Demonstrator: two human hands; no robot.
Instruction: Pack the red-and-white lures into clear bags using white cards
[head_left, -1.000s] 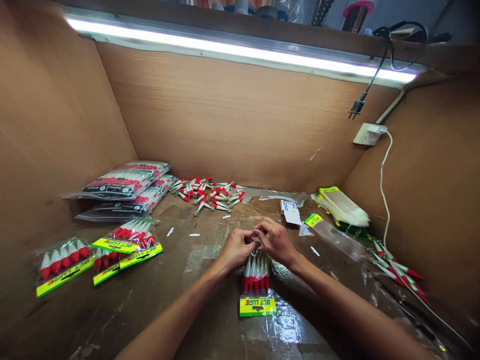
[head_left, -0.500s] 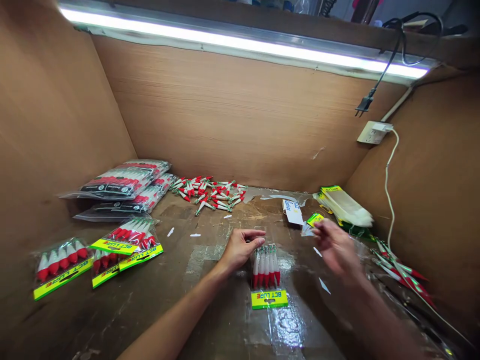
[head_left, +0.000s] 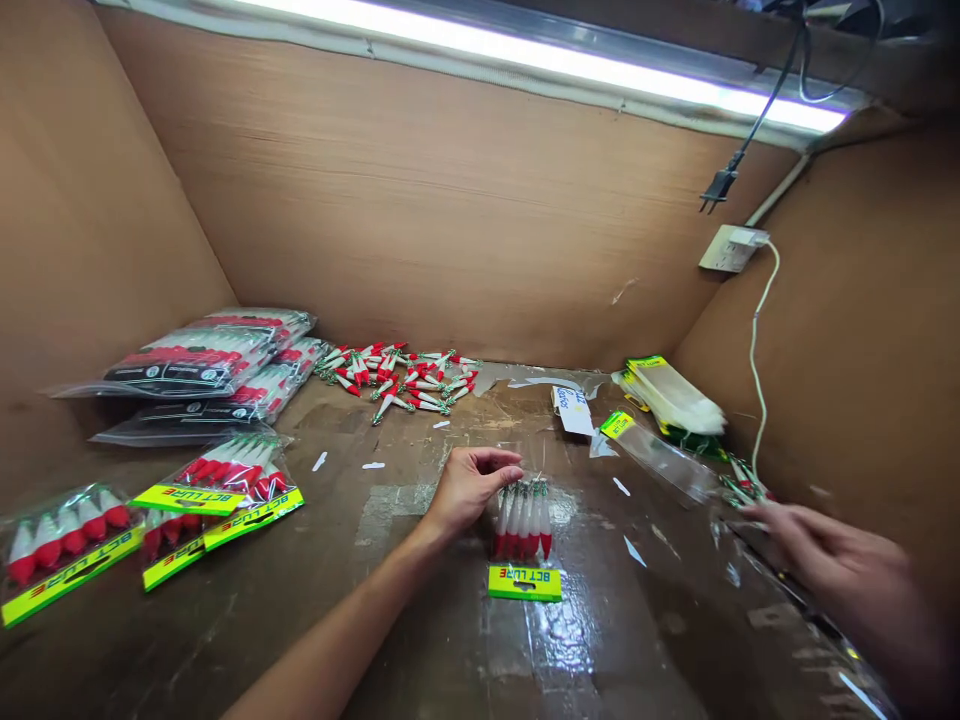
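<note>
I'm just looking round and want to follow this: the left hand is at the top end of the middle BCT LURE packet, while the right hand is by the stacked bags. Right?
Not quite: in the head view, the right hand is across from the stacked bags, by the lures near the right wall. The left hand is at the packet, as you say.

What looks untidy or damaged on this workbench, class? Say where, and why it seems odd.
A white scrap lies loose right of the pack of lures by the left hand, like stray litter. The brown work surface looks scuffed and patched in front. The black plug dangles unplugged beside the outlet.
</note>
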